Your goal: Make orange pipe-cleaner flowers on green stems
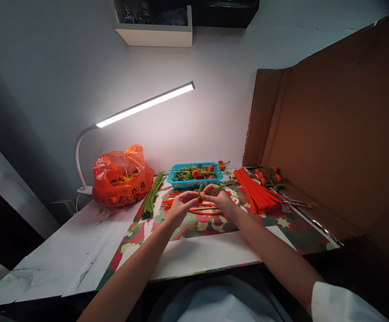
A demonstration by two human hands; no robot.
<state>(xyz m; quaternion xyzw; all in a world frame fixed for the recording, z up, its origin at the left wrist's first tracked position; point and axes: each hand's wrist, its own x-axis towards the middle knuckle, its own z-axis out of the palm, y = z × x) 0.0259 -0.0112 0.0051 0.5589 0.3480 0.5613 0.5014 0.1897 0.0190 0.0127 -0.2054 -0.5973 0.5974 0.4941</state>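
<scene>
Counter (63, 250) was lit by LED lamp (147, 104). Green chenille stem (199, 191) was above it, pinched in fingers of L hand (182, 205) & R hand (222, 200); blue basket (196, 184) w/ orange pompom flowers (196, 173) behind, red stem bundle (258, 194) R, orange bag (118, 179) L.

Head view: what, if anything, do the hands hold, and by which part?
A thin green piece, held between left hand and right hand; the exact part gripped is too small to tell.
</scene>
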